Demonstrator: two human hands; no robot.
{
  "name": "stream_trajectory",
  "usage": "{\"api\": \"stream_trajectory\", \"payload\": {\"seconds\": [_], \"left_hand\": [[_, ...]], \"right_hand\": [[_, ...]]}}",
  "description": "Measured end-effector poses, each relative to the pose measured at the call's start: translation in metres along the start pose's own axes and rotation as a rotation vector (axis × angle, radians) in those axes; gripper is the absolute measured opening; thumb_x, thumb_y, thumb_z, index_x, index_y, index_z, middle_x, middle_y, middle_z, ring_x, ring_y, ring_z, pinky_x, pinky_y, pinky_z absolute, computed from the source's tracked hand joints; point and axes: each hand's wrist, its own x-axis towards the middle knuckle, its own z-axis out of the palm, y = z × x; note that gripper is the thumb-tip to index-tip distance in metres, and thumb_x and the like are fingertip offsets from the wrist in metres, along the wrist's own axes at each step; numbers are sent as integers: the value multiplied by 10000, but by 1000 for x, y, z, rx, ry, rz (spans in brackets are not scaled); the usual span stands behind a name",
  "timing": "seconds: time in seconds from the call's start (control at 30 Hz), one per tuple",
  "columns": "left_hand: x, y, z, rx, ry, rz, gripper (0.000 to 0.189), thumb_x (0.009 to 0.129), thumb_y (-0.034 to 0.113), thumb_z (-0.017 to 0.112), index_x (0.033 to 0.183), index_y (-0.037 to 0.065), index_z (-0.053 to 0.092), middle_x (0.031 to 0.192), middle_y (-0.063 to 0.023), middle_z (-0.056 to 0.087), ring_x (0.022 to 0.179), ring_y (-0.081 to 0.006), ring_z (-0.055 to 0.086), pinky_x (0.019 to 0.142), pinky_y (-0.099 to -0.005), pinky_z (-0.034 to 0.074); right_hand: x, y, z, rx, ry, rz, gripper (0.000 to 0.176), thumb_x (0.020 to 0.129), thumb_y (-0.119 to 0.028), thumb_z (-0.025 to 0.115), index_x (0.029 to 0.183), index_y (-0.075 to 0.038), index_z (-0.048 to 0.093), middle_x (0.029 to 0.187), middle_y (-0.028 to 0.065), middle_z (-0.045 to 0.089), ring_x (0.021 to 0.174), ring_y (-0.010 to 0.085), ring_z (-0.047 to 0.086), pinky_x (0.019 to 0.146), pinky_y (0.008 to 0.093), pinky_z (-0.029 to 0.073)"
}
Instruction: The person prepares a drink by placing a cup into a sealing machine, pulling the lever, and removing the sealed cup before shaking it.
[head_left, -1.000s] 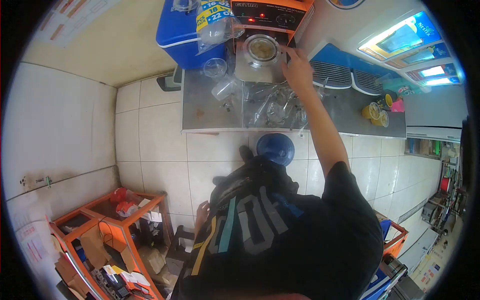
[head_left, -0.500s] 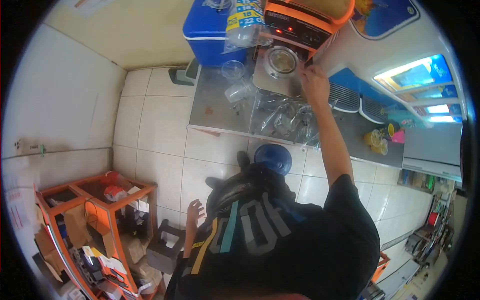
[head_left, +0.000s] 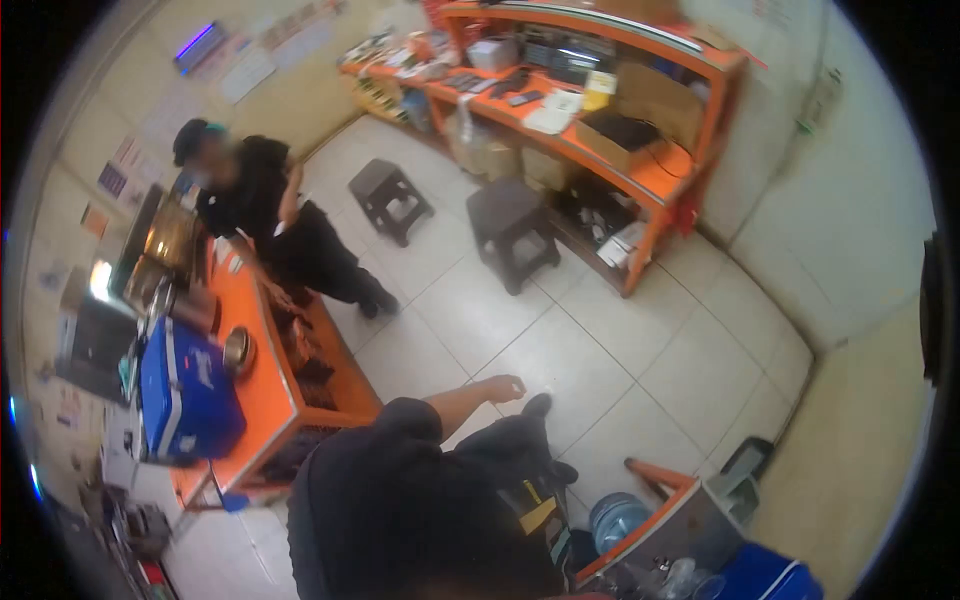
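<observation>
My left hand (head_left: 503, 388) hangs out in front of my body over the tiled floor, beside my shoe (head_left: 538, 405). Its fingers are loosely bent and slightly blurred; I see nothing held in them, and nothing touches the hand. My right hand is out of view. The nearest things around are a dark stool (head_left: 512, 225) farther out and a blue water jug (head_left: 616, 520) on the floor near my feet.
A co-worker in dark clothes (head_left: 255, 190) stands behind an orange table (head_left: 262, 395) that bears a blue cooler (head_left: 185, 390) and a metal bowl (head_left: 238, 350). Another stool (head_left: 385, 190) and an orange shelf unit (head_left: 650, 180) stand farther off. A metal counter (head_left: 690, 520) is at lower right.
My view has swung left, from the counter and its orange machine to the room. The counter is now at the lower right edge. My right hand, formerly beside the round metal-rimmed lid, has left view.
</observation>
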Motion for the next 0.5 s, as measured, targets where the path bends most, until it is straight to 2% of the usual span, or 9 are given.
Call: {"api": "stream_trajectory", "payload": {"seconds": [0.03,0.07,0.1,0.13,0.27,0.33,0.4,0.5], "left_hand": [[-6,-16,-5,-29,15,5,428,886,428,687,1224,166,675,902,-120,702,655,-226,645,547,-391,541],[-5,-50,-1,-20,-54,-64,428,882,448,687,1203,164,682,885,-108,696,637,-227,640,544,-394,543],[-27,-57,-7,-11,-40,-109,432,885,466,681,1197,168,685,878,-103,685,672,-223,645,587,-393,573],[-41,-78,-2,-39,64,-171,438,885,485,680,1204,185,686,929,-100,690,765,-219,666,633,-416,596],[-71,-146,-4,-149,-183,-464,517,891,498,688,1318,217,609,1230,-97,670,1018,-271,674,757,-520,594],[-79,-186,9,-214,-241,-411,494,923,456,667,1351,228,575,1287,-91,639,1062,-295,662,795,-538,586],[-80,-184,1,-172,-257,-448,447,934,425,634,1295,167,589,1170,-85,632,1016,-266,640,754,-518,583],[-61,-151,-14,-101,-358,-266,435,962,407,619,1287,120,597,1155,-79,636,1026,-245,623,784,-418,553]], "right_hand": [[2,-22,14,22,-25,-37,377,938,-274,640,1231,-40,683,1158,214,697,1002,317,686,848,424,538],[4,-30,21,42,-44,-44,377,938,-274,639,1229,-37,682,1157,215,696,1003,321,684,850,428,536],[4,-41,30,65,-59,-63,378,938,-275,638,1226,-34,682,1155,216,695,1004,325,682,851,432,534],[5,-50,38,84,-78,-92,378,938,-275,638,1224,-32,681,1154,217,693,1005,329,679,852,436,533],[24,-52,47,133,-192,-241,380,937,-277,635,1214,-22,679,1149,221,689,1009,345,670,857,452,526],[22,-44,10,100,-226,-196,381,936,-278,633,1209,-17,678,1147,223,686,1011,352,666,860,461,523],[-6,-40,-34,34,-238,-68,382,936,-279,632,1204,-11,677,1144,224,684,1013,360,661,862,469,519],[-58,-33,-73,-34,-220,104,384,935,-280,629,1197,-4,676,1140,227,680,1016,372,654,866,481,514]]}}
